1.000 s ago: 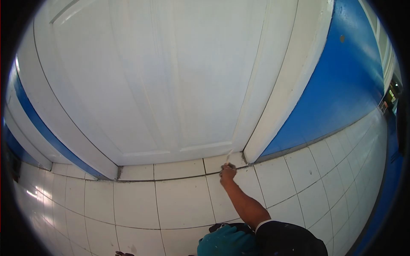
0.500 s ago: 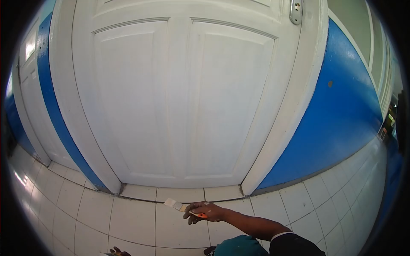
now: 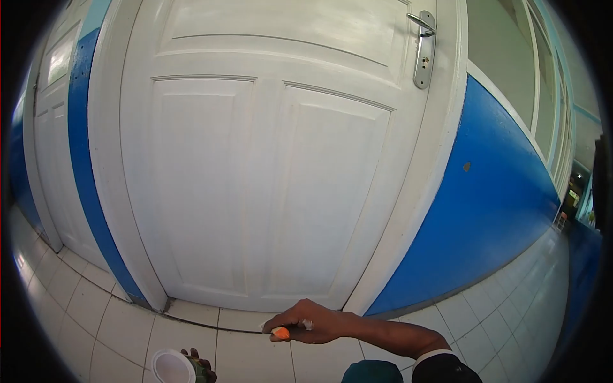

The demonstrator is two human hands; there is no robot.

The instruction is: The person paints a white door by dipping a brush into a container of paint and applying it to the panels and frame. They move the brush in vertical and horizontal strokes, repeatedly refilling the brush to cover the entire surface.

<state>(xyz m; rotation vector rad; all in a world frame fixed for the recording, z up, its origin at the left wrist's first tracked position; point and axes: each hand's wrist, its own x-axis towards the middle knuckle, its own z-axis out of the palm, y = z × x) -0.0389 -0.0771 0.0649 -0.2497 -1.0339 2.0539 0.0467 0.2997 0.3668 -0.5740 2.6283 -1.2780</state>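
over tiles [image 3: 252,359], right hand [image 3: 313,323] apparently grips a brush [image 3: 280,333].

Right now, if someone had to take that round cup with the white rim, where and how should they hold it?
I'd wrap the outer wall of the cup just below its rim, coming from the picture's left. The left hand covers the opposite side, and the round mouth faces up, so fingers should probably stay out of it.

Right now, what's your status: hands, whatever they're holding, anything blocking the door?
Right hand gripping orange-ended handle. Left hand holding white-rimmed cup. No obstacle seen before white door.
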